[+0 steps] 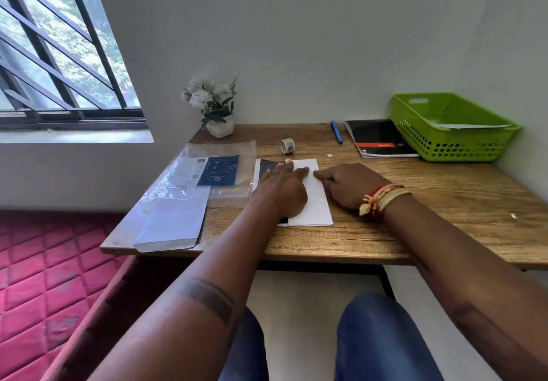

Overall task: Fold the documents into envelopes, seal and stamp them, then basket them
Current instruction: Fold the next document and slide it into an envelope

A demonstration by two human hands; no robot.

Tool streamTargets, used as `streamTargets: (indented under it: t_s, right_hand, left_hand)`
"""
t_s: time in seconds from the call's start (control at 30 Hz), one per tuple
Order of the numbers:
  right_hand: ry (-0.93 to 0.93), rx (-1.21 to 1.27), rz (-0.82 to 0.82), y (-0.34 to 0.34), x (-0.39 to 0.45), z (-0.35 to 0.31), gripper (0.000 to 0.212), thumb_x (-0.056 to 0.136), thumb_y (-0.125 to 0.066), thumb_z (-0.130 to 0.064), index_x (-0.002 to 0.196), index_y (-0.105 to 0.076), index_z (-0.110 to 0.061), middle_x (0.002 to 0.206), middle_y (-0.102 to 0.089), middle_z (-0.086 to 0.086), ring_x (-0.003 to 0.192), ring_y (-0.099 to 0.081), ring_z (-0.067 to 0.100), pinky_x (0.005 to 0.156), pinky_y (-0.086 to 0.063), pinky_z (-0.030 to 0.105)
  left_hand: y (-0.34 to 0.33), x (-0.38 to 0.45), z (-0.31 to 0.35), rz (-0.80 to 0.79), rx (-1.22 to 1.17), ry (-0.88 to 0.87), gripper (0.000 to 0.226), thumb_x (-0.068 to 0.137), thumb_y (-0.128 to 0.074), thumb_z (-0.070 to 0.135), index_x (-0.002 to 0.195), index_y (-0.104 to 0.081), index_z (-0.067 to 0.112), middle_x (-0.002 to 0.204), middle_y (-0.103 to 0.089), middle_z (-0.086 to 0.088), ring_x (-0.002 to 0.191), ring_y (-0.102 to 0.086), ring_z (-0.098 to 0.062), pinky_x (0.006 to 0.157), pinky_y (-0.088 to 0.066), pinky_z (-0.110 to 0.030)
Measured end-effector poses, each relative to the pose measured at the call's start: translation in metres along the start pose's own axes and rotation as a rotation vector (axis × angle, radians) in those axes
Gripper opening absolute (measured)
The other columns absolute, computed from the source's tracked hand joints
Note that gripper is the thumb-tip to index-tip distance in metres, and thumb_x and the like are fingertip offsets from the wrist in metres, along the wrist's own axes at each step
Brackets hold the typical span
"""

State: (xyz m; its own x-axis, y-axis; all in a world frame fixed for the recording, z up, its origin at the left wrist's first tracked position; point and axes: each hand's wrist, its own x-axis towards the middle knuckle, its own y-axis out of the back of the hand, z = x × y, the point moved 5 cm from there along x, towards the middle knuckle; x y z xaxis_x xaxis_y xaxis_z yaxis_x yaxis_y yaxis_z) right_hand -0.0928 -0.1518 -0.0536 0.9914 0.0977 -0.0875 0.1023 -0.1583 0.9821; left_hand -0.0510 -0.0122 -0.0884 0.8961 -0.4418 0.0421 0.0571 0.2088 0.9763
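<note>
The left hand (pixel 281 186) lies flat with fingers straight on the folded white paper document (pixel 311 199), pinning it to the brown wooden desk (pixel 430 202), while the right hand (pixel 347 184), fingers loosely curled, presses its forefinger along the paper, apparently to sharpen a crease. The white envelopes in a clear plastic sleeve (pixel 175 220) lie just left at the desk's near edge, the small stamp roll (pixel 287 146) beyond, and the green plastic basket (pixel 450 127) stands well apart in the far right corner, open wood between.

Left hand (pixel 281 190) flat, right hand (pixel 350 184) loosely curled, index extended.
</note>
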Motion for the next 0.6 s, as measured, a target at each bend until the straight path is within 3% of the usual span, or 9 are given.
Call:
streamTargets:
  t_s: [0.27, 0.43, 0.53, 0.6]
  right_hand:
    - [-0.051, 0.027, 0.060, 0.013, 0.060, 0.007, 0.041, 0.105, -0.046, -0.025, 0.144, -0.055, -0.024, 0.149, -0.053, 0.004, 0.131, -0.052, 0.025, 0.106, -0.042, 0.033]
    - [-0.114, 0.188, 0.199, 0.006, 0.070, 0.014, 0.036, 0.096, -0.058, -0.053, 0.112, -0.062, -0.021, 0.108, -0.068, 0.003, 0.093, -0.059, 0.020, 0.076, -0.044, 0.030]
    - [-0.166, 0.271, 0.158, 0.010, 0.076, 0.016, 0.032, 0.094, -0.063, -0.049, 0.090, -0.062, -0.017, 0.082, -0.060, 0.001, 0.083, -0.057, 0.019, 0.061, -0.038, 0.028]
    - [-0.169, 0.259, 0.115, 0.014, 0.078, 0.014, 0.037, 0.096, -0.063, -0.045, 0.082, -0.065, -0.011, 0.077, -0.060, 0.004, 0.082, -0.058, 0.022, 0.059, -0.037, 0.028]
  left_hand:
    - [-0.002, 0.001, -0.001, 0.005, -0.018, 0.002, 0.061, 0.105, -0.034, 0.028, 0.164, -0.020, 0.032, 0.173, -0.010, -0.006, 0.160, -0.004, -0.024, 0.127, -0.004, -0.045]
    - [-0.002, -0.001, -0.001, 0.018, -0.028, 0.003, 0.061, 0.104, -0.035, 0.029, 0.164, -0.022, 0.029, 0.173, -0.013, -0.007, 0.160, -0.007, -0.025, 0.128, -0.006, -0.046]
    - [0.001, -0.004, -0.001, 0.065, -0.067, 0.020, 0.060, 0.104, -0.039, 0.028, 0.162, -0.028, 0.025, 0.171, -0.021, -0.007, 0.159, -0.013, -0.025, 0.128, -0.011, -0.045]
    - [0.002, -0.006, 0.000, 0.084, -0.086, 0.027, 0.059, 0.103, -0.042, 0.026, 0.161, -0.033, 0.023, 0.169, -0.026, -0.007, 0.158, -0.017, -0.024, 0.128, -0.015, -0.045]
